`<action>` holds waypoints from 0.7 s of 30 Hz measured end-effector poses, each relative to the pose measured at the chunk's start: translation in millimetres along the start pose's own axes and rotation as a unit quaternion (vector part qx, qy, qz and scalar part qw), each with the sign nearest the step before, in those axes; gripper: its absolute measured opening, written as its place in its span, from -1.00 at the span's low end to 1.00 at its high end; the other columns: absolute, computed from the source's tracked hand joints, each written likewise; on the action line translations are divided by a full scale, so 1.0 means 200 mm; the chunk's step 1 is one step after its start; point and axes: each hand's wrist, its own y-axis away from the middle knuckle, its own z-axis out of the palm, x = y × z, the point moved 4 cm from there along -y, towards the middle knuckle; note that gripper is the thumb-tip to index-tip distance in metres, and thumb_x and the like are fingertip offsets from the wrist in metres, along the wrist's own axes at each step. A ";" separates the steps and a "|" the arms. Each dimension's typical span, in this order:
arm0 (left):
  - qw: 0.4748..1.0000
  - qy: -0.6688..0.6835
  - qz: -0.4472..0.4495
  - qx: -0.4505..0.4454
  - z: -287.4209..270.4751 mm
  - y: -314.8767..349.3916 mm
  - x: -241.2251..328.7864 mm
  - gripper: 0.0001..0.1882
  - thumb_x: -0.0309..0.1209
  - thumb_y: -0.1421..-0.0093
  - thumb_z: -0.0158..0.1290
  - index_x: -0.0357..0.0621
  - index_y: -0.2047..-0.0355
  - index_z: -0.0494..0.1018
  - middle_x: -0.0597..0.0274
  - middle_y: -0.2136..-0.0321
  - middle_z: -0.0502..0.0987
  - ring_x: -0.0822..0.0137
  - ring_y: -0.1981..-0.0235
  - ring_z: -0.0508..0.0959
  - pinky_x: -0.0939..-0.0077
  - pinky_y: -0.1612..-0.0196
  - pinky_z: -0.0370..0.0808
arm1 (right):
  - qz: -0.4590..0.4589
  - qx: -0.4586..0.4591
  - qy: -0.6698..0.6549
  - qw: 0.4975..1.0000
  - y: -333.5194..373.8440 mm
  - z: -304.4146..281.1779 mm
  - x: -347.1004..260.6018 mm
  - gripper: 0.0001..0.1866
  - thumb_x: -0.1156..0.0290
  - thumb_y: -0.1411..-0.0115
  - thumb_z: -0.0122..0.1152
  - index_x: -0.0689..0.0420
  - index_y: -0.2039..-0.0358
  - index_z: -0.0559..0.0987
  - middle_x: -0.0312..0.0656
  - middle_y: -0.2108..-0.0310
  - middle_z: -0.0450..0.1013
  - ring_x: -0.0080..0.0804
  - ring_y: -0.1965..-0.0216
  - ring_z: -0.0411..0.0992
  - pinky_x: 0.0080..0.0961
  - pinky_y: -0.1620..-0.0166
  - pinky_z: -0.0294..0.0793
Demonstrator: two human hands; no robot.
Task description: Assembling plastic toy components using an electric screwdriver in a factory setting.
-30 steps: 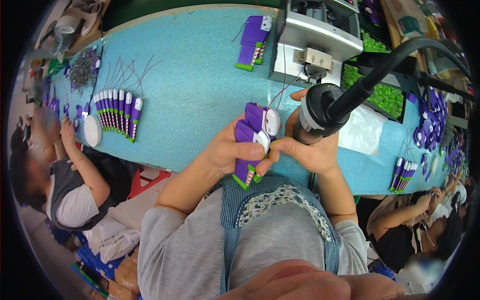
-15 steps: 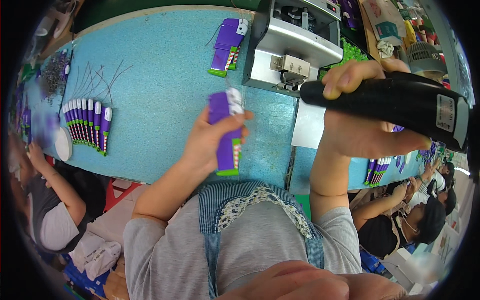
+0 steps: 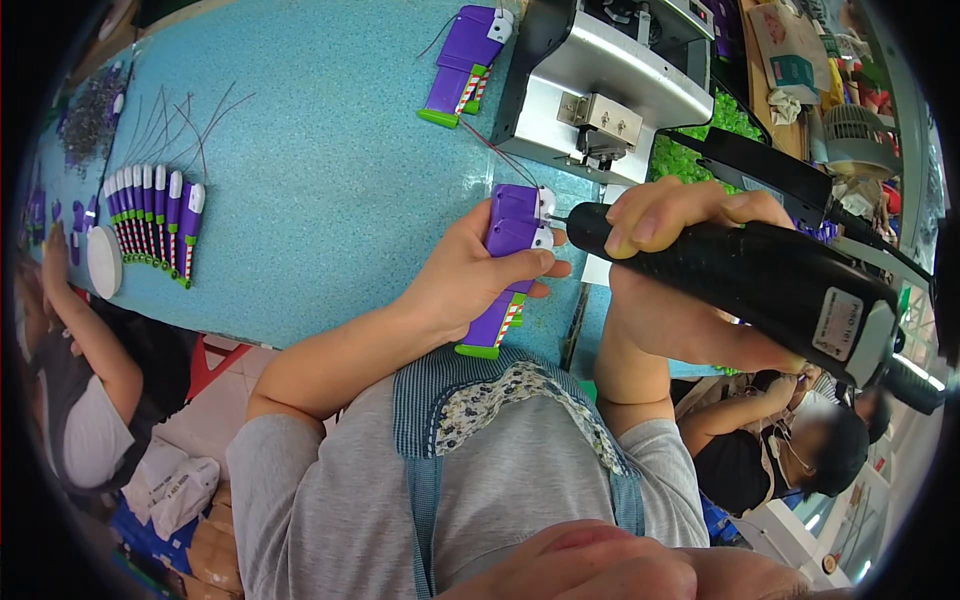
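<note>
My left hand (image 3: 450, 275) is closed around a purple plastic toy part (image 3: 515, 212) with a white end piece, a green foot and red-and-white striped trim; thin wires trail from its top. In my right hand (image 3: 650, 315) lies a black electric screwdriver (image 3: 755, 275), held nearly level, its tip pointing left. The thin bit reaches the white piece's edge; whether it sits in a screw I cannot make out. Farther off on the blue table, a similar purple toy part (image 3: 462, 65) rests beside a metal-fronted machine (image 3: 575, 105).
A fanned row of purple toy parts with wires (image 3: 150, 220) lies at the left, near a white disc (image 3: 103, 260). Green plastic pieces (image 3: 690, 155) fill a tray right of the machine. People sit at work to the left (image 3: 90, 390) and right (image 3: 765, 450).
My left hand has moved right and turned the toy part, bringing it to the screwdriver. My right hand has lowered and shifted slightly left, so the bit meets the part.
</note>
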 end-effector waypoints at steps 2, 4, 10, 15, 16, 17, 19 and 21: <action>1.000 -0.003 -0.005 0.005 0.00 0.01 -0.01 -0.55 -0.54 -0.13 0.13 -0.21 -0.01 0.24 0.08 0.15 0.51 0.14 0.17 0.59 0.40 0.27 0.57 | -0.005 0.004 -0.002 1.000 0.02 0.00 0.02 0.00 -0.56 0.03 -0.19 0.20 0.00 0.31 -0.01 0.53 0.41 -0.26 0.65 0.36 -0.34 0.47 0.39; 1.000 -0.006 -0.010 0.007 0.01 0.01 -0.02 -0.55 -0.54 -0.13 0.12 -0.21 -0.01 0.24 0.09 0.16 0.52 0.15 0.17 0.60 0.40 0.27 0.57 | -0.015 0.013 -0.011 1.000 0.03 0.00 0.01 -0.02 -0.54 0.02 -0.18 0.20 0.00 0.33 -0.01 0.54 0.41 -0.27 0.65 0.36 -0.35 0.47 0.39; 1.000 0.001 0.001 0.008 0.00 -0.02 -0.03 -0.56 -0.53 -0.13 0.12 -0.21 0.00 0.24 0.09 0.18 0.52 0.15 0.19 0.60 0.40 0.27 0.57 | -0.009 -0.002 -0.051 0.999 0.03 -0.04 0.05 0.00 -0.53 0.12 -0.03 0.20 0.02 0.34 0.03 0.50 0.43 -0.21 0.56 0.40 -0.33 0.42 0.42; 0.999 0.027 -0.024 0.012 -0.01 -0.02 -0.01 -0.63 -0.47 -0.16 0.13 -0.18 0.06 0.27 0.14 0.19 0.53 0.24 0.27 0.61 0.44 0.33 0.57 | 0.002 -0.027 -0.048 0.998 -0.05 -0.01 0.03 -0.04 -0.54 -0.02 -0.27 0.16 0.01 0.35 -0.02 0.50 0.41 -0.27 0.63 0.36 -0.37 0.48 0.37; 0.999 0.034 -0.024 0.022 -0.03 -0.03 0.00 -0.64 -0.45 -0.16 0.13 -0.17 0.08 0.27 0.13 0.21 0.53 0.24 0.30 0.62 0.44 0.37 0.57 | 0.009 -0.034 -0.045 0.998 -0.09 -0.01 0.02 -0.04 -0.55 -0.01 -0.27 0.15 0.01 0.35 -0.04 0.49 0.41 -0.27 0.62 0.36 -0.36 0.47 0.37; 0.998 0.042 -0.023 0.031 -0.05 -0.05 0.01 -0.65 -0.43 -0.16 0.14 -0.17 0.09 0.28 0.12 0.22 0.54 0.25 0.34 0.62 0.44 0.41 0.57 | 0.016 -0.041 -0.042 0.998 -0.14 -0.02 0.01 -0.04 -0.55 -0.01 -0.27 0.14 0.00 0.36 -0.05 0.49 0.41 -0.27 0.62 0.37 -0.35 0.45 0.37; 0.998 0.032 -0.034 0.031 -0.05 -0.07 0.01 -0.66 -0.41 -0.16 0.15 -0.16 0.12 0.29 0.13 0.28 0.54 0.28 0.43 0.61 0.43 0.47 0.56 | -0.023 -0.020 -0.050 0.998 -0.21 -0.07 -0.02 -0.04 -0.56 0.01 -0.25 0.12 0.02 0.39 -0.04 0.44 0.45 -0.28 0.57 0.39 -0.33 0.41 0.37; 0.999 0.025 -0.041 0.027 -0.06 -0.06 -0.03 -0.60 -0.46 -0.16 0.13 -0.12 0.03 0.25 0.09 0.26 0.53 0.33 0.52 0.55 0.42 0.51 0.52 | -0.015 -0.025 -0.115 0.993 -0.25 -0.12 0.05 0.00 -0.59 0.05 -0.25 0.13 0.03 0.42 0.01 0.39 0.47 -0.26 0.52 0.40 -0.34 0.37 0.37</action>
